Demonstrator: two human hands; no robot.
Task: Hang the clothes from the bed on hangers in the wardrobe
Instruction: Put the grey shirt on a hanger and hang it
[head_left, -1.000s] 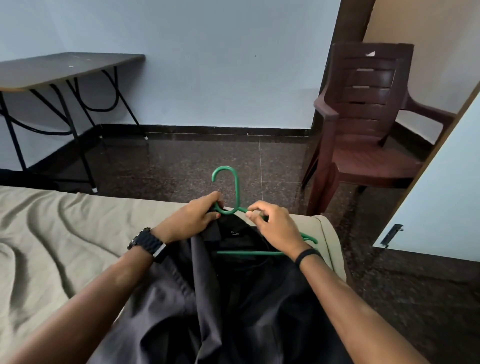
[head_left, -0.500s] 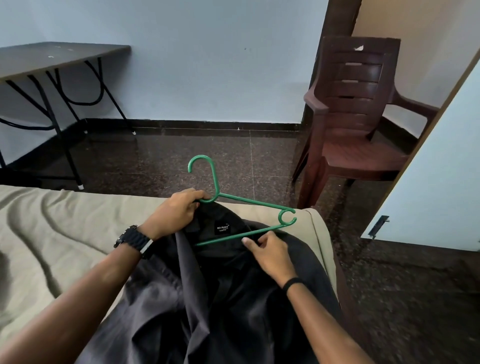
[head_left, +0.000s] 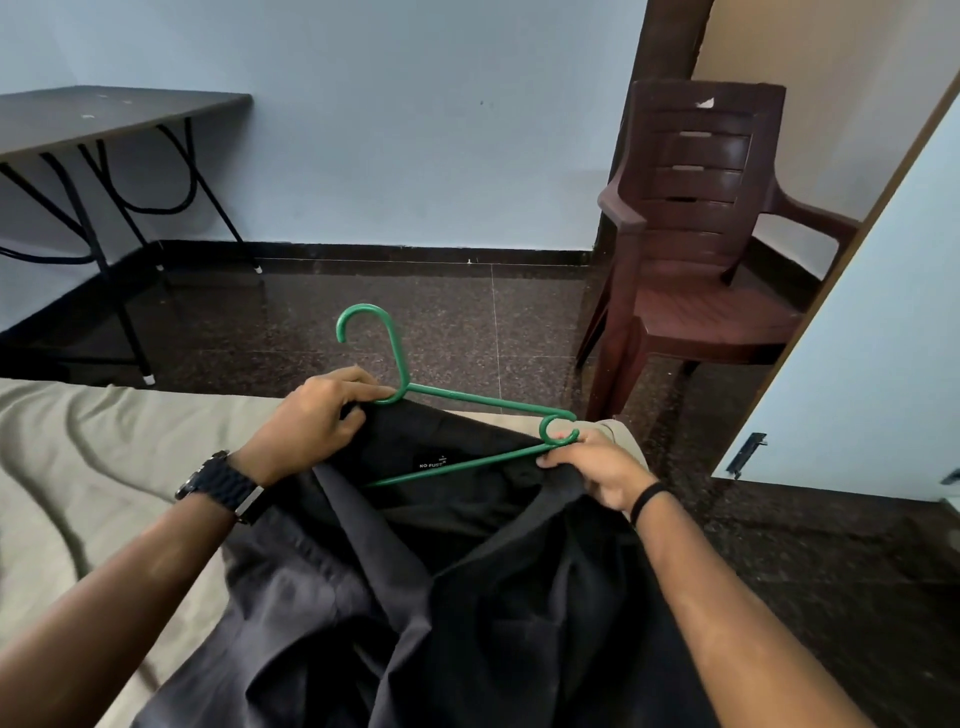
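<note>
Hanger (head_left: 483, 400), green plastic, sits at the centre of our view, held above the near edge of the bed (head_left: 104, 452). At 9 o'clock from it we note the beige bed sheet, creased, and at 10 o'clock a dark folding table (head_left: 104, 111) against the blue wall. The left hand (head_left: 311, 421), a watch (head_left: 223, 486) on its wrist, has its fingers curled round the base of the hanger's hook together with the collar edge of the dark shirt (head_left: 441, 597). The shirt lies spread from the hanger toward 6 o'clock, over the sheet, its neck label facing up between the hanger's bars. The right hand (head_left: 597, 467), a black band on its wrist, pinches the hanger's right end loop and the shirt's shoulder fabric beneath it. At 2 o'clock a brown plastic chair (head_left: 696, 228) stands on the dark floor. At 3 o'clock we record a pale blue door (head_left: 883, 338).
</note>
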